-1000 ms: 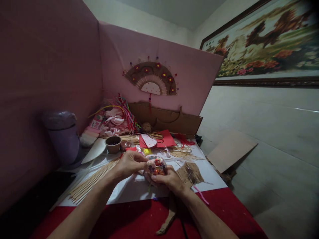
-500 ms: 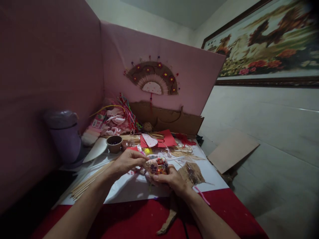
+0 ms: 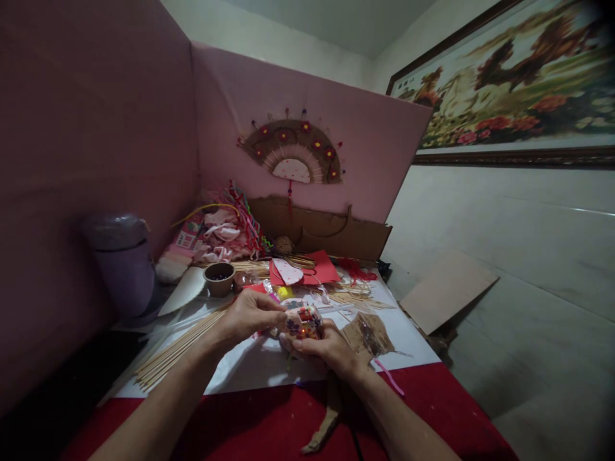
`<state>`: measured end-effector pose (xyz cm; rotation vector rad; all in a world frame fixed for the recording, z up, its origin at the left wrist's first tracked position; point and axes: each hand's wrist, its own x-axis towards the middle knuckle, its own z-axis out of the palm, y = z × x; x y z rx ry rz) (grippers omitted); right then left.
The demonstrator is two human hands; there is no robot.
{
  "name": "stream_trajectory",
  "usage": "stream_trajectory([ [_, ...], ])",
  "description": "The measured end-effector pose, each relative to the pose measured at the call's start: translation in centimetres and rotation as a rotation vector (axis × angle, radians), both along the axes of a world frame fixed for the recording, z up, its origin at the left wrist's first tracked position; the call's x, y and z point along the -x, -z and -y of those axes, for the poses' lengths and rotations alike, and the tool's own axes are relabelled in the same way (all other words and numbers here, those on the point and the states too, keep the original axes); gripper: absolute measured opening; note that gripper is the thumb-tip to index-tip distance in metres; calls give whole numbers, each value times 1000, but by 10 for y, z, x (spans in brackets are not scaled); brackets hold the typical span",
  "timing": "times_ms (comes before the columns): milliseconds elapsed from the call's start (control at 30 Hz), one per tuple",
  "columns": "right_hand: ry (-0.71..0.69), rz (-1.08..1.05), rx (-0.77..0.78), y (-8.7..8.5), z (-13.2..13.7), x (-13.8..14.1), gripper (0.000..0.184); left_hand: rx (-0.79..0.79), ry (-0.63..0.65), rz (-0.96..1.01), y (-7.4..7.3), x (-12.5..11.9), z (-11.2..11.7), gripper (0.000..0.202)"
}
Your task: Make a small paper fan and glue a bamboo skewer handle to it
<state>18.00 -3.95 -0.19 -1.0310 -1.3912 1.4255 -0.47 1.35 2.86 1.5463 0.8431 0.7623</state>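
Note:
Between my hands, above the white table top, is a small rounded object (image 3: 303, 320) with a pink-and-dark floral pattern and shiny red and orange bits; its exact kind does not show. My right hand (image 3: 329, 346) grips it from the right, thumb along the lower front. At its upper left edge my left hand (image 3: 254, 314) is closed, thumb and forefinger pinched together on it. Behind my fingers lie a yellow piece (image 3: 284, 292) and clear plastic. A torn cardboard piece (image 3: 369, 334) lies just right of my right hand.
Thin wooden sticks (image 3: 180, 349) lie at left, near a brown cup (image 3: 220, 280) of dark beads. Red paper (image 3: 319, 267) lies behind. A purple bin (image 3: 125, 269) stands far left. A decorated cardboard fan (image 3: 295, 150) hangs on the pink board (image 3: 375, 141).
The floral object has turned slightly in my fingers, and my left fingertips have shifted a little on its edge. The view has moved slightly.

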Motion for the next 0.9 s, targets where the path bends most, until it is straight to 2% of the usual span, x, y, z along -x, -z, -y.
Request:
stream_trajectory([
  [500, 11, 31, -14, -1, 1, 1, 22, -11, -50, 13, -2, -4, 3, 21],
  [667, 19, 7, -11, -2, 1, 2, 21, -5, -103, -12, -1, -4, 2, 18],
  [800, 13, -38, 15, -6, 2, 3, 23, 10, -46, -14, -3, 0, 1, 24],
  [900, 39, -28, 9, -8, 3, 4, 22, -37, 28, 1, -2, 2, 0, 29],
])
